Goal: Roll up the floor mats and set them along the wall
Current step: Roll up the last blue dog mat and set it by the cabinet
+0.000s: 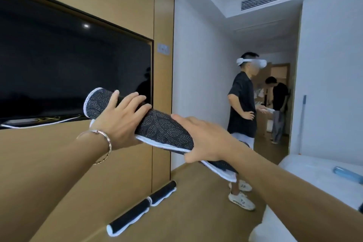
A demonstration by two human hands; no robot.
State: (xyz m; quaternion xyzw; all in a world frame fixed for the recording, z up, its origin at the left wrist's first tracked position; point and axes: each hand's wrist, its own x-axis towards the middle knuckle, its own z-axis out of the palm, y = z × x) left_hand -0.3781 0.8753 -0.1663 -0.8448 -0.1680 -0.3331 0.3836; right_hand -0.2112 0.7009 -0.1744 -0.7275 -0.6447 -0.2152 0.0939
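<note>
The left hand [117, 120] and right hand [206, 141] grip a rolled mat [167, 129] held in the air before the television [68, 65]. The left fingers [135, 98] are spread and curled over its top, and the right hand wraps it with the thumb beneath. Its long axis slants from upper left down to lower right, where a loose white-edged end trails. Beyond, a nearer roll [129, 216] and a farther roll [163, 192] lie end to end on the floor, parallel to the foot of the wood-panelled wall [59, 163].
</note>
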